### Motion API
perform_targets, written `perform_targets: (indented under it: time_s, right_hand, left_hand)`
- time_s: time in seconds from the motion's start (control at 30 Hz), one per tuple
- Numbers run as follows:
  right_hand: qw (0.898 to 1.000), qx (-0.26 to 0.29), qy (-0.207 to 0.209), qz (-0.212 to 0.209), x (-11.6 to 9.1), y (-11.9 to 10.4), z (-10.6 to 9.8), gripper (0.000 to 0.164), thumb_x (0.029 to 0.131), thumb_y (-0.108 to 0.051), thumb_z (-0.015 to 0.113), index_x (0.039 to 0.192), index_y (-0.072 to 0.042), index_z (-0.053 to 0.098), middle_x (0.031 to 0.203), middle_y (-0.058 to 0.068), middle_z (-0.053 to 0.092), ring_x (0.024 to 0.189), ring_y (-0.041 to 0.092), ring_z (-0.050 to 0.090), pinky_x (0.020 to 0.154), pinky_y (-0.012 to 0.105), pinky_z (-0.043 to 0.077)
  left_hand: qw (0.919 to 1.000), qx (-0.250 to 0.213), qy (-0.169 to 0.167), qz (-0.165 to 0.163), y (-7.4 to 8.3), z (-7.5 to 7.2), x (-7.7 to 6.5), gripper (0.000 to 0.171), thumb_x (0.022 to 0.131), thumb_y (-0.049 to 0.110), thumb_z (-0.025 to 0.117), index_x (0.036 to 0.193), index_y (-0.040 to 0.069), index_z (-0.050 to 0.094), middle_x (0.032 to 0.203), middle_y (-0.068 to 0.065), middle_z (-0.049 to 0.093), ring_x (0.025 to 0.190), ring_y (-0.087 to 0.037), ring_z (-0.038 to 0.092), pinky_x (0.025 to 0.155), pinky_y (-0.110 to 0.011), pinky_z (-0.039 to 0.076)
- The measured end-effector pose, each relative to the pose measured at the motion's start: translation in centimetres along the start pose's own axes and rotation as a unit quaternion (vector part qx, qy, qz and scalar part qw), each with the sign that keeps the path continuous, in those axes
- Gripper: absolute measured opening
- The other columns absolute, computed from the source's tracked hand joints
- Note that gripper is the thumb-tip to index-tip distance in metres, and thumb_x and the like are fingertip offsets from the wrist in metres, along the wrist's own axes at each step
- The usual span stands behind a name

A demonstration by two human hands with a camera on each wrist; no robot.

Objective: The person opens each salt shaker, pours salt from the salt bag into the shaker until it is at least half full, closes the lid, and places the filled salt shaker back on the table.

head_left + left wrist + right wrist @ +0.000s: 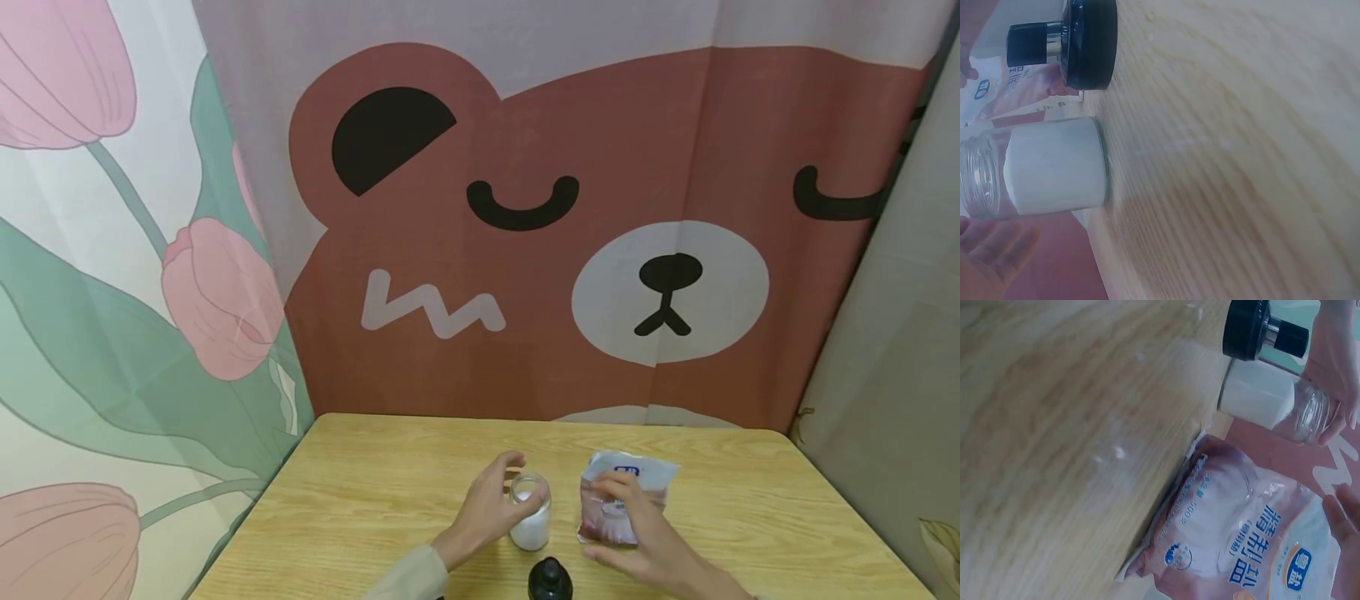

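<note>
A clear glass jar [531, 529], partly filled with white powder or granules, stands upright and uncapped on the table. My left hand [491, 508] is spread about its upper part, thumb on the near side; the left wrist view shows its fingers [1004, 253] apart from the glass. To the right, a pink and white plastic bag of salt [1229, 519] stands upright. My right hand [645, 533] is at the bag's near side with fingers spread, and fingertips [1338, 515] are near its top edge. Whether they touch it, I cannot tell.
A black lid with a metal-necked knob [1088, 44] rests on the table nearer to me than the jar. The wooden table [375, 475] ends at a bear-print curtain [450, 358] behind. A tulip-print curtain [150, 400] hangs on the left.
</note>
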State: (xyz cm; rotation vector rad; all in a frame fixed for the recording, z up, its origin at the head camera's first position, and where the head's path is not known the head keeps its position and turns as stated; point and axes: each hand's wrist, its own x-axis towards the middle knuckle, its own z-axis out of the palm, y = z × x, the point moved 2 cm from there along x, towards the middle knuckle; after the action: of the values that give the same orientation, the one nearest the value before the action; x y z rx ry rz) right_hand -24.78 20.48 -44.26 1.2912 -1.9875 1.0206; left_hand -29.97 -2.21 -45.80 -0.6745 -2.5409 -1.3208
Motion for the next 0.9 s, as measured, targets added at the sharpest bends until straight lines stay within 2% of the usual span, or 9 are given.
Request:
perform_targets:
  time_s: [0.13, 0.23, 0.3, 0.33, 0.47, 0.53, 0.63, 0.73, 0.9]
  right_hand:
    - [0.996, -0.048, -0.052, 0.051, -0.6, 0.0, 0.6, 0.074, 0.067, -0.021, 0.078, 0.128, -0.005, 0.038, 0.125, 0.01, 0.039, 0.112, 0.021, 0.039, 0.09, 0.017, 0.034]
    - [0.988, -0.089, -0.098, 0.073, -0.8, -0.1, 1.0, 0.067, 0.07, -0.031, 0.074, 0.126, -0.013, 0.042, 0.124, -0.002, 0.043, 0.112, 0.014, 0.042, 0.086, 0.025, 0.041]
    - [0.984, -0.104, -0.125, 0.073, -0.9, 0.0, 1.3, 0.062, 0.071, -0.036, 0.072, 0.123, -0.018, 0.045, 0.119, -0.007, 0.047, 0.107, 0.01, 0.045, 0.082, 0.029, 0.044]
    - [0.982, -0.102, -0.136, 0.078, -0.9, 0.0, 1.4, 0.06, 0.071, -0.038, 0.071, 0.122, -0.021, 0.046, 0.117, -0.011, 0.048, 0.105, 0.008, 0.046, 0.081, 0.029, 0.044]
    - [0.982, -0.063, -0.165, 0.065, -1.2, 0.4, 2.3, 0.057, 0.072, -0.036, 0.072, 0.121, -0.023, 0.046, 0.113, -0.011, 0.049, 0.099, 0.008, 0.048, 0.077, 0.027, 0.044]
    - [0.979, -0.033, -0.183, 0.08, -1.4, 0.6, 2.7, 0.057, 0.073, -0.035, 0.071, 0.122, -0.024, 0.045, 0.114, -0.01, 0.048, 0.1, 0.01, 0.049, 0.077, 0.027, 0.045]
    - [0.971, 0.011, -0.215, 0.107, -1.6, 0.8, 3.2, 0.055, 0.076, -0.032, 0.069, 0.123, -0.022, 0.044, 0.114, -0.004, 0.05, 0.097, 0.013, 0.051, 0.074, 0.029, 0.046]
    - [0.963, 0.042, -0.239, 0.115, -1.7, 0.9, 3.7, 0.054, 0.078, -0.03, 0.068, 0.124, -0.016, 0.044, 0.112, 0.001, 0.052, 0.091, 0.013, 0.052, 0.07, 0.027, 0.046]
    - [0.952, 0.061, -0.269, 0.13, -1.9, 1.2, 4.3, 0.059, 0.078, -0.036, 0.066, 0.125, -0.012, 0.042, 0.11, -0.004, 0.052, 0.088, 0.01, 0.052, 0.069, 0.025, 0.046]
  left_hand:
    - [0.9999, 0.003, -0.014, -0.002, -0.1, 0.0, -0.1, 0.064, 0.076, 0.056, 0.058, 0.126, 0.021, 0.04, 0.116, 0.006, 0.05, 0.101, -0.011, 0.051, 0.077, -0.023, 0.045]
    - [0.9998, 0.008, -0.018, -0.002, -0.2, 0.1, -0.2, 0.065, 0.075, 0.056, 0.059, 0.126, 0.021, 0.04, 0.115, 0.004, 0.05, 0.102, -0.011, 0.05, 0.076, -0.023, 0.045]
    - [0.9997, 0.016, -0.018, 0.001, -0.2, 0.1, -0.2, 0.066, 0.073, 0.056, 0.06, 0.126, 0.021, 0.04, 0.115, 0.003, 0.051, 0.102, -0.011, 0.05, 0.076, -0.023, 0.045]
    - [0.9996, 0.021, -0.019, 0.001, -0.2, 0.0, -0.2, 0.067, 0.073, 0.057, 0.06, 0.126, 0.021, 0.04, 0.115, 0.002, 0.051, 0.102, -0.012, 0.05, 0.076, -0.023, 0.045]
    - [0.9988, 0.042, -0.024, 0.001, -0.5, 0.0, -0.3, 0.07, 0.071, 0.06, 0.06, 0.125, 0.021, 0.04, 0.116, 0.003, 0.051, 0.097, -0.014, 0.053, 0.074, -0.024, 0.045]
    - [0.9985, 0.046, -0.031, -0.001, -0.6, 0.0, -0.3, 0.07, 0.071, 0.061, 0.059, 0.125, 0.02, 0.041, 0.117, 0.003, 0.051, 0.094, -0.015, 0.055, 0.071, -0.024, 0.046]
    - [0.998, 0.045, -0.044, -0.004, -0.7, 0.0, -0.3, 0.073, 0.07, 0.062, 0.059, 0.126, 0.019, 0.041, 0.118, 0.001, 0.05, 0.092, -0.016, 0.056, 0.068, -0.024, 0.046]
    - [0.9976, 0.045, -0.052, -0.009, -0.8, 0.0, -0.4, 0.075, 0.068, 0.061, 0.062, 0.126, 0.018, 0.042, 0.117, 0.0, 0.052, 0.091, -0.015, 0.056, 0.066, -0.025, 0.046]
    - [0.9971, 0.052, -0.055, -0.012, -0.9, 0.2, -0.3, 0.074, 0.066, 0.058, 0.066, 0.122, 0.014, 0.046, 0.108, 0.001, 0.056, 0.084, -0.009, 0.055, 0.063, -0.023, 0.045]
